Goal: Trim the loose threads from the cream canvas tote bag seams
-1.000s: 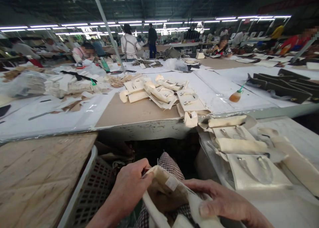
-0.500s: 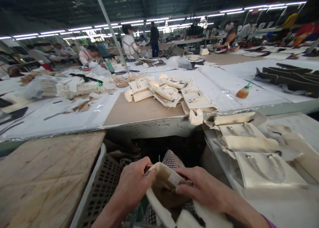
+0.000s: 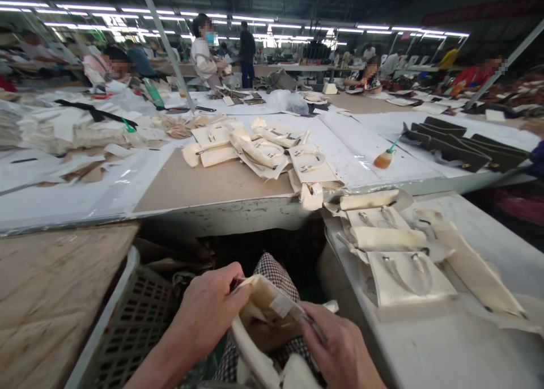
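A cream-coloured handbag (image 3: 250,346) rests on my lap with its mouth turned toward me. The brown lining shows inside, with a small white label (image 3: 281,306) near the top edge. My left hand (image 3: 210,307) is closed on the bag's left rim, thumb and fingers pinching the edge. Lower on the other side, my right hand (image 3: 334,341) grips the right part of the rim between thumb and fingers. Checked cloth (image 3: 274,270) covers my lap beneath the bag. The bag's lower part runs out of view.
More cream handbags (image 3: 408,278) lie on the right-hand bench (image 3: 446,343). Others are heaped on the table (image 3: 204,190) ahead. A bottle of amber liquid (image 3: 383,159) stands tilted there. A plastic basket (image 3: 127,321) and brown board (image 3: 55,287) flank my left side. Co-workers (image 3: 204,51) are beyond.
My view has turned right and levelled, so the table and bags appear further left. My right hand sits slightly lower against the bag's rim. Both hands keep their hold.
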### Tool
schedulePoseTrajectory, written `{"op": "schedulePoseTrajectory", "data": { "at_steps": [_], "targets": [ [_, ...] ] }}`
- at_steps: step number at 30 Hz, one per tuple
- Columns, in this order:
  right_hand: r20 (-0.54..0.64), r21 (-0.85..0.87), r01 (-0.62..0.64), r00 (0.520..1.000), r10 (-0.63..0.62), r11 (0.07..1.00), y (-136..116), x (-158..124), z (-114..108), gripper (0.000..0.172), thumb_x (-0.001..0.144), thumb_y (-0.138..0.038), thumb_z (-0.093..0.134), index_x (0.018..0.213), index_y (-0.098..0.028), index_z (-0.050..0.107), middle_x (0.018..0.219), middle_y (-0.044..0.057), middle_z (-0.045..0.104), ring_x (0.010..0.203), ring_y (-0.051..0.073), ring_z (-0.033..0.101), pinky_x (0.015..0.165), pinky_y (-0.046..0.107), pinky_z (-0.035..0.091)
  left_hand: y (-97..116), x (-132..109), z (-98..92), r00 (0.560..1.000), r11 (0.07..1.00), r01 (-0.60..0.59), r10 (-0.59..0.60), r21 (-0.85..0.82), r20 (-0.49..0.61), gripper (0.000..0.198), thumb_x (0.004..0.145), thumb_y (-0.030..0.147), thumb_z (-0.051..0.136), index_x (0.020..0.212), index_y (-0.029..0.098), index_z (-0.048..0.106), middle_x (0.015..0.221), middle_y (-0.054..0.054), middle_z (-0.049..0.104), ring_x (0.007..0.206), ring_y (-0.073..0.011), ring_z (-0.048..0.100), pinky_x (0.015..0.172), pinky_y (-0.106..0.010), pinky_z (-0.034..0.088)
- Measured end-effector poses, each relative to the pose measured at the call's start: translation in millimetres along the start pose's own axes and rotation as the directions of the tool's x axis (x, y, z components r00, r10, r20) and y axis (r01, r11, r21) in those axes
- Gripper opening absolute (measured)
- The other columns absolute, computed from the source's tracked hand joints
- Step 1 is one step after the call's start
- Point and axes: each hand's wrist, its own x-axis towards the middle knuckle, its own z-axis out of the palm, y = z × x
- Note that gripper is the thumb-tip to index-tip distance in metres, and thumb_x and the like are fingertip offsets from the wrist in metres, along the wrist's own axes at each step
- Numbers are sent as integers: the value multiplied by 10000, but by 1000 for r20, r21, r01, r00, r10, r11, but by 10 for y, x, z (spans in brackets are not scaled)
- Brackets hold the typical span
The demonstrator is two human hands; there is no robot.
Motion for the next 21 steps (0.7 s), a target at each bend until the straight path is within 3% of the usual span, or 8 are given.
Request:
{"op": "schedulePoseTrajectory", "data": {
  "at_steps": [7,11,15,18,21],
  "targets": [
    [34,214,-38,999,31,976,-56,20,-13,370,1005,-424,417,1093,-227,717,938,57,757,812,193,709,778,221,540,-28,-7,-5,1000,1000,16,-16,-18,9,207,866,284,450,680,212,504,626,29,566,634,-172,530,601,-267,249],
    [59,189,-48,998,37,981,-36,53,-47,400,1011,-433,391,1073,-217,722,896,50,752,798,195,706,749,216,528,-9,-9,-15,1000,999,8,-8,-41,-3,203,849,283,471,663,209,498,616,31,558,633,-167,532,597,-263,249],
    [255,25,-42,966,35,999,-93,204,-255,404,1019,-387,363,941,-232,727,787,19,731,734,196,695,684,242,499,-36,-9,9,999,998,-6,3,-63,-43,210,857,294,477,667,208,506,611,31,552,623,-164,532,585,-263,247],
    [375,-78,0,926,29,997,-220,375,-357,259,963,-328,489,1111,-239,682,971,48,747,898,245,697,801,304,500,-46,-29,50,997,997,-15,9,-81,-81,232,880,306,471,673,209,512,608,30,556,618,-166,536,581,-264,260],
    [358,-58,81,932,-55,995,-352,572,-228,510,845,-266,652,1339,-220,530,1252,95,664,1083,275,647,901,326,485,12,-84,86,993,989,-59,45,-132,-109,297,926,356,445,680,206,518,636,19,580,636,-169,550,603,-268,299]
  ]
}}
